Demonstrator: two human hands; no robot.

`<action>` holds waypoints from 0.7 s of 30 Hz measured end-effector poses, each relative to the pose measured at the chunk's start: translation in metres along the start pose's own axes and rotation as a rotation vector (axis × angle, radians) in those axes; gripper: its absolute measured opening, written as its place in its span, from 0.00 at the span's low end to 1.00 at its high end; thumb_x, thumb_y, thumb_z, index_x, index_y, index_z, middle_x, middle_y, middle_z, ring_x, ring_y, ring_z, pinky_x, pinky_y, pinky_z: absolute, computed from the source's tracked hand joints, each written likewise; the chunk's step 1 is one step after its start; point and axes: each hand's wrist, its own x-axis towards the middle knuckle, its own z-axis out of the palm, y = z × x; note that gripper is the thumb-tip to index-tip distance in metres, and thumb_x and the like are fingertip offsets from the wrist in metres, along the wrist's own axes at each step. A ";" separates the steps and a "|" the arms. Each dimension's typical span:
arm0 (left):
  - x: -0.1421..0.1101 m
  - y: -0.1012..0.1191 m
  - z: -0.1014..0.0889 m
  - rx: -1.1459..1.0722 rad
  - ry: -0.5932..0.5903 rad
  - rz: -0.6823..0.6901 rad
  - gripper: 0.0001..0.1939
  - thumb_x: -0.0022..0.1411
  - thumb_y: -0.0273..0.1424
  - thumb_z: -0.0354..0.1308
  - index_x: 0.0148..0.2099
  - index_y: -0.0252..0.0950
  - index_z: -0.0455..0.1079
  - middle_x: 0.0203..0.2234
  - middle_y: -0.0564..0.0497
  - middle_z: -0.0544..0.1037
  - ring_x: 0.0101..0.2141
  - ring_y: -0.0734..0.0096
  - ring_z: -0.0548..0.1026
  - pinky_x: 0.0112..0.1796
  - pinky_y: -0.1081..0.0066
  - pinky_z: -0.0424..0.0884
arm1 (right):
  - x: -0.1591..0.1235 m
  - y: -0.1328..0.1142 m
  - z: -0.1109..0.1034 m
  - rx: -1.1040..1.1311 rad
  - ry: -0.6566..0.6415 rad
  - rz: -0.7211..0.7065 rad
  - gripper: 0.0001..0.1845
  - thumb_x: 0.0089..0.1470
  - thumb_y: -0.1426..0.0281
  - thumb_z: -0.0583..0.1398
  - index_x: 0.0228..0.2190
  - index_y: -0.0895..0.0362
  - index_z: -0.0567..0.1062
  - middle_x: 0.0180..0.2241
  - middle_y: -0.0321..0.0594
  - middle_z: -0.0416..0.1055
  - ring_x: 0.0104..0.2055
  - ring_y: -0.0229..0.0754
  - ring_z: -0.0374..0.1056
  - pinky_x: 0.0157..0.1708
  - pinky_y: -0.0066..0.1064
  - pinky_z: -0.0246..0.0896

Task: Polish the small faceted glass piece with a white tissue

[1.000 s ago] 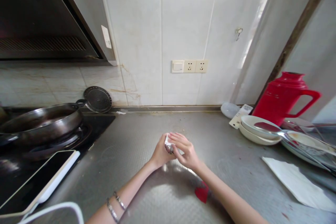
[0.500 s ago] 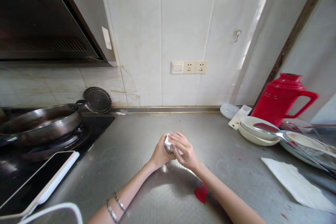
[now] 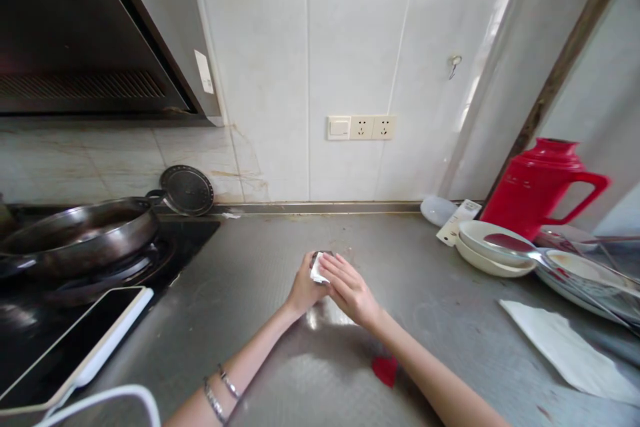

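Over the middle of the steel counter, my left hand (image 3: pixel 301 292) is wrapped round a small dark, shiny object (image 3: pixel 316 256). Most of that object is hidden by my fingers, so I cannot tell its kind. My right hand (image 3: pixel 354 292) presses a folded white tissue (image 3: pixel 317 271) against its top, with fingers close together and pointing up and left. Both hands meet at the object. Below my right forearm lies a red scrap (image 3: pixel 385 370) on the counter.
On the left, a pan (image 3: pixel 85 233) sits on the stove, and a phone-like device (image 3: pixel 70 347) with a white cable lies in front. To the right stand a red thermos (image 3: pixel 535 187), stacked bowls (image 3: pixel 493 263) and a white paper sheet (image 3: pixel 565 347). Sockets (image 3: pixel 361 127) are on the tiled wall.
My right hand and the tissue have slid slightly left and toward me across the object's top. The tissue now covers its near side, and a dark far edge shows.
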 end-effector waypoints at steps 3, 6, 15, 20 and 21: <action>0.001 0.001 0.000 -0.017 0.006 0.008 0.31 0.40 0.32 0.68 0.46 0.36 0.60 0.38 0.48 0.74 0.37 0.65 0.73 0.39 0.67 0.69 | 0.001 -0.001 0.002 0.004 0.002 0.022 0.23 0.59 0.75 0.53 0.55 0.52 0.65 0.54 0.45 0.67 0.59 0.46 0.59 0.58 0.49 0.56; 0.001 0.005 0.002 -0.047 0.011 -0.029 0.32 0.39 0.33 0.70 0.47 0.35 0.60 0.38 0.48 0.74 0.37 0.65 0.73 0.39 0.68 0.69 | 0.000 0.003 0.007 0.027 0.096 0.140 0.23 0.60 0.76 0.51 0.55 0.50 0.65 0.53 0.44 0.68 0.58 0.46 0.61 0.57 0.52 0.56; 0.002 -0.002 -0.003 0.017 -0.009 0.070 0.27 0.44 0.36 0.66 0.44 0.35 0.61 0.37 0.48 0.73 0.37 0.66 0.73 0.40 0.66 0.69 | -0.002 -0.004 0.008 0.029 0.009 0.008 0.25 0.58 0.78 0.53 0.56 0.53 0.64 0.55 0.45 0.66 0.60 0.46 0.57 0.59 0.49 0.55; 0.001 0.004 0.001 -0.079 0.003 -0.038 0.32 0.39 0.35 0.70 0.45 0.35 0.61 0.36 0.49 0.73 0.35 0.67 0.73 0.37 0.69 0.69 | -0.001 0.002 0.009 0.047 0.124 0.161 0.22 0.60 0.76 0.52 0.54 0.51 0.67 0.52 0.44 0.69 0.57 0.46 0.62 0.58 0.51 0.55; 0.001 0.006 0.002 -0.111 0.005 -0.071 0.33 0.38 0.35 0.71 0.46 0.35 0.61 0.37 0.49 0.73 0.35 0.68 0.74 0.37 0.70 0.69 | -0.001 0.003 0.009 0.050 0.152 0.198 0.21 0.60 0.76 0.51 0.54 0.51 0.67 0.51 0.44 0.70 0.56 0.46 0.64 0.58 0.52 0.55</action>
